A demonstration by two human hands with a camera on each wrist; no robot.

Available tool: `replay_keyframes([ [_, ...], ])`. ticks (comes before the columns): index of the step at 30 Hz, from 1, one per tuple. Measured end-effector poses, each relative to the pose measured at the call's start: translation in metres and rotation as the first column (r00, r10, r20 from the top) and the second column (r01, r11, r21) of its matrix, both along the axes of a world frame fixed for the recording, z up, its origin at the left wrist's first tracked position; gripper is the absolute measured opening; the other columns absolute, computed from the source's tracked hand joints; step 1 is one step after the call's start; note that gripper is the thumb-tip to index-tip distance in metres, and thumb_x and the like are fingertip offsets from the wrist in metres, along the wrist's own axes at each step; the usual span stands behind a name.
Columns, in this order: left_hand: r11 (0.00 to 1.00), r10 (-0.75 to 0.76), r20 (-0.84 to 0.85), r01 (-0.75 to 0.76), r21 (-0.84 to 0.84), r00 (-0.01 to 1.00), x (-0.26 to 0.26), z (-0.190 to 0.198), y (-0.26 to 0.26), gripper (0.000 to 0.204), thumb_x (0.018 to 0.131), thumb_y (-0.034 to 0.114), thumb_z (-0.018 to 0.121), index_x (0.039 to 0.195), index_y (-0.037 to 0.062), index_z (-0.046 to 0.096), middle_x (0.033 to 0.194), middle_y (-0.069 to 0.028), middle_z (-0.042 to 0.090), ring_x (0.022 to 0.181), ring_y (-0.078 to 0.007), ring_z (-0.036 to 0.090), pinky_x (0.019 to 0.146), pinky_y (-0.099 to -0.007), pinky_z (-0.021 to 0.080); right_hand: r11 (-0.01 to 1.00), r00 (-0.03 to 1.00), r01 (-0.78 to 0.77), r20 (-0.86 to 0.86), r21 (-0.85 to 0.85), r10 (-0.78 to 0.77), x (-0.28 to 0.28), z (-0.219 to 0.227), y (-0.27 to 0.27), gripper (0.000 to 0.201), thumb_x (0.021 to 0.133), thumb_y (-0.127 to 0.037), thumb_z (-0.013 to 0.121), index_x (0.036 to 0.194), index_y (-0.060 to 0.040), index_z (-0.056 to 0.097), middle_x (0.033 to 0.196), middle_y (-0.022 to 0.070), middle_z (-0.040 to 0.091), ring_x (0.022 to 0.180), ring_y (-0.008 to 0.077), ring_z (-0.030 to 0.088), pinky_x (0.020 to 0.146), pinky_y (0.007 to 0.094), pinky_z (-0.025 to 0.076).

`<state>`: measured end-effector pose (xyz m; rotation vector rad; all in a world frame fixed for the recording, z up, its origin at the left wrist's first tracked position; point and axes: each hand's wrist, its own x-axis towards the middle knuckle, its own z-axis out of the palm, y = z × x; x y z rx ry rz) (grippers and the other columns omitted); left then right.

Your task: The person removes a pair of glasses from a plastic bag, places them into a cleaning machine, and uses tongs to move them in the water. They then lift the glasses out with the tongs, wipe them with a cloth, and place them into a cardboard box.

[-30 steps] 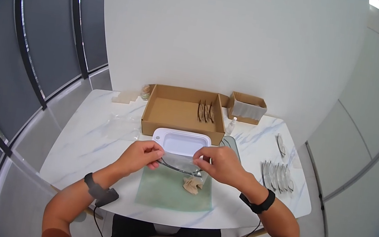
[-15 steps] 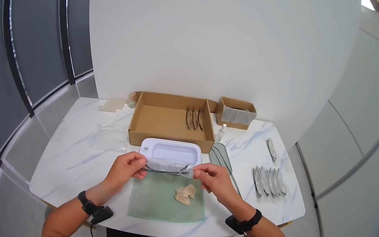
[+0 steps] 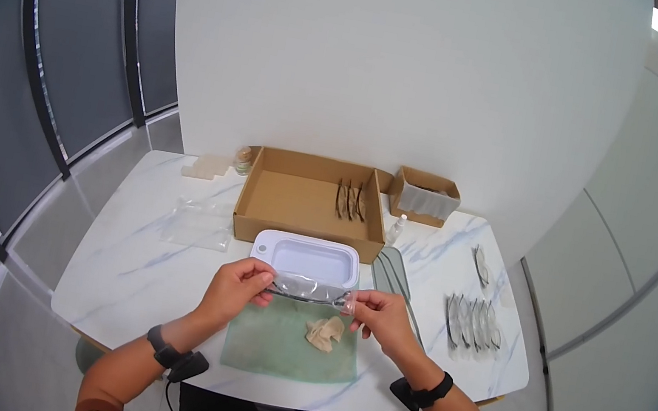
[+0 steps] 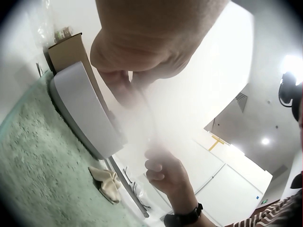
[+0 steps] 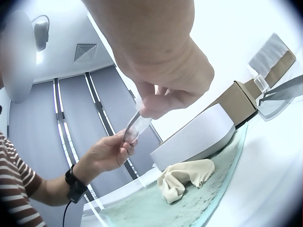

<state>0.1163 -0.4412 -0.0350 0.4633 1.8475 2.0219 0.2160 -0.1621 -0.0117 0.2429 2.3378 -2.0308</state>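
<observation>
A pair of dark-framed eyeglasses in a clear plastic bag stretches level between both hands, over the front edge of the white basin-shaped device. At its left end, the left hand pinches it with thumb and fingers. The right hand pinches the bag's other end. In the right wrist view the dark frame shows through the plastic between the two hands; haze covers much of it in the left wrist view. Below lie a green cloth mat and a crumpled beige cloth.
Behind the device stands a shallow cardboard box with several eyeglasses inside. A smaller box and a spray bottle stand right of it. Several bagged eyeglasses lie at the right, clear bags at the left.
The right hand has shifted its hold to the bag's right end. The bagged eyeglasses, slanted earlier, now hang level between the hands. The head view has also shifted.
</observation>
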Motion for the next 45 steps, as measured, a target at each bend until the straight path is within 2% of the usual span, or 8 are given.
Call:
replay_keyframes([
  [6, 0.999, 0.035, -0.030, -0.035, 0.012, 0.999, 0.005, 0.005, -0.001, 0.019, 0.103, 0.014, 0.059, 0.110, -0.0030, 0.065, 0.092, -0.0091, 0.069, 0.078, -0.0153, 0.069, 0.071, -0.0278, 0.060, 0.994, 0.999, -0.046, 0.011, 0.097, 0.045, -0.001, -0.005, 0.001, 0.021, 0.093, -0.016, 0.073, 0.107, -0.0008, 0.075, 0.084, 0.0017, 0.073, 0.066, 0.0061, 0.066, 0.051, 0.0207, 0.049],
  [15, 0.997, 0.074, -0.051, -0.073, 0.016, 0.996, 0.004, 0.005, -0.005, 0.020, 0.103, 0.016, 0.061, 0.107, -0.0032, 0.066, 0.090, -0.0082, 0.069, 0.075, -0.0142, 0.068, 0.068, -0.0272, 0.059, 0.992, 0.999, -0.005, -0.050, 0.129, 0.011, 0.001, -0.007, -0.002, 0.019, 0.094, -0.016, 0.072, 0.103, 0.0009, 0.074, 0.082, 0.0023, 0.072, 0.067, 0.0077, 0.067, 0.051, 0.0208, 0.048],
  [19, 0.982, 0.183, -0.059, -0.180, 0.055, 0.981, -0.003, 0.007, -0.017, 0.018, 0.102, 0.015, 0.061, 0.105, -0.0020, 0.066, 0.087, -0.0070, 0.067, 0.073, -0.0126, 0.066, 0.066, -0.0268, 0.059, 0.993, 0.998, 0.037, -0.059, 0.113, -0.030, 0.002, 0.003, 0.005, 0.017, 0.094, -0.015, 0.072, 0.100, 0.0004, 0.074, 0.082, 0.0032, 0.072, 0.068, 0.0090, 0.068, 0.050, 0.0215, 0.048],
  [25, 0.947, 0.311, -0.070, -0.303, 0.105, 0.948, -0.020, 0.017, -0.035, 0.016, 0.102, 0.014, 0.061, 0.103, -0.0011, 0.066, 0.086, -0.0065, 0.067, 0.073, -0.0123, 0.066, 0.066, -0.0265, 0.059, 0.979, 0.966, 0.113, -0.247, 0.167, -0.069, -0.014, 0.019, 0.021, 0.015, 0.096, -0.014, 0.070, 0.097, 0.0007, 0.073, 0.082, 0.0046, 0.072, 0.069, 0.0102, 0.068, 0.051, 0.0222, 0.049],
  [30, 0.900, 0.427, -0.079, -0.415, 0.132, 0.901, -0.037, 0.024, -0.060, 0.018, 0.102, 0.018, 0.061, 0.100, 0.0013, 0.066, 0.086, -0.0050, 0.067, 0.072, -0.0113, 0.065, 0.066, -0.0261, 0.058, 0.972, 0.961, 0.150, -0.259, 0.179, -0.101, -0.040, 0.034, 0.032, 0.016, 0.095, -0.017, 0.071, 0.099, -0.0016, 0.074, 0.081, 0.0025, 0.072, 0.071, 0.0086, 0.069, 0.054, 0.0222, 0.049],
  [40, 0.917, 0.387, -0.002, -0.385, 0.105, 0.922, -0.030, 0.015, -0.084, 0.017, 0.102, 0.018, 0.061, 0.102, 0.0009, 0.066, 0.087, -0.0059, 0.067, 0.072, -0.0116, 0.065, 0.067, -0.0260, 0.058, 0.953, 0.978, 0.138, -0.190, 0.272, -0.087, -0.084, 0.008, 0.015, 0.015, 0.093, -0.012, 0.072, 0.095, 0.0024, 0.074, 0.075, 0.0050, 0.071, 0.063, 0.0099, 0.066, 0.053, 0.0234, 0.049],
  [43, 0.945, 0.312, 0.032, -0.314, 0.093, 0.950, -0.025, 0.010, -0.085, 0.017, 0.102, 0.017, 0.061, 0.104, 0.0002, 0.066, 0.088, -0.0066, 0.068, 0.073, -0.0119, 0.066, 0.067, -0.0262, 0.059, 0.950, 0.985, 0.138, -0.143, 0.280, -0.101, -0.088, 0.004, 0.009, 0.015, 0.093, -0.011, 0.073, 0.095, 0.0030, 0.075, 0.074, 0.0050, 0.071, 0.062, 0.0102, 0.065, 0.054, 0.0239, 0.049],
  [45, 0.979, 0.191, 0.049, -0.194, 0.061, 0.980, -0.020, 0.005, -0.085, 0.018, 0.102, 0.016, 0.061, 0.104, -0.0002, 0.066, 0.088, -0.0068, 0.068, 0.075, -0.0120, 0.066, 0.068, -0.0263, 0.059, 0.953, 0.981, 0.133, -0.175, 0.272, -0.086, -0.094, -0.004, 0.009, 0.016, 0.091, -0.013, 0.074, 0.094, 0.0030, 0.075, 0.072, 0.0045, 0.071, 0.061, 0.0095, 0.064, 0.055, 0.0243, 0.049],
])
